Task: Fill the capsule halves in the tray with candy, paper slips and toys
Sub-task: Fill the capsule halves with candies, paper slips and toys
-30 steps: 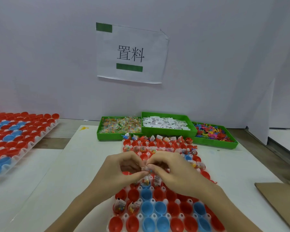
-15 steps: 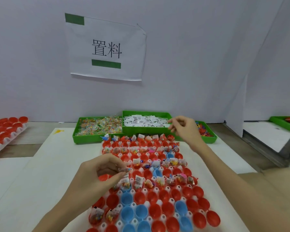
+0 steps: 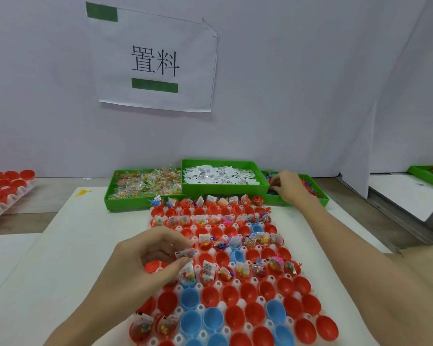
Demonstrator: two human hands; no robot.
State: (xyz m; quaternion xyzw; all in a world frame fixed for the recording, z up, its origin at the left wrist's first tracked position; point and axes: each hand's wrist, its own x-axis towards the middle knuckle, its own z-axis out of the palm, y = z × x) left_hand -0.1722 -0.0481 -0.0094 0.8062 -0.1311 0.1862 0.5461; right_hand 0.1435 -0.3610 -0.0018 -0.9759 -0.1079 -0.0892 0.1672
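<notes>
Pinching a clear crinkly candy packet (image 3: 185, 253) in left hand (image 3: 145, 258) over the white capsule tray (image 3: 260, 299), ready to drop; right hand (image 3: 286, 187) curled, rummaging in the green plastic toy bin (image 3: 320, 201) — grasp unclear.

A white-covered table (image 3: 68, 248) carried the capsule tray (image 3: 225, 265), three green bins (image 3: 145, 203) behind it, and a second capsule tray (image 3: 3, 196) far left.

Two bare, sleeveless forearms, no jewellery

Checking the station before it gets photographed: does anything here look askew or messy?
The wall sign hangs crooked, its top right corner curled. A yellow smear marks the white mat's far left corner. The tray looks orderly.
</notes>
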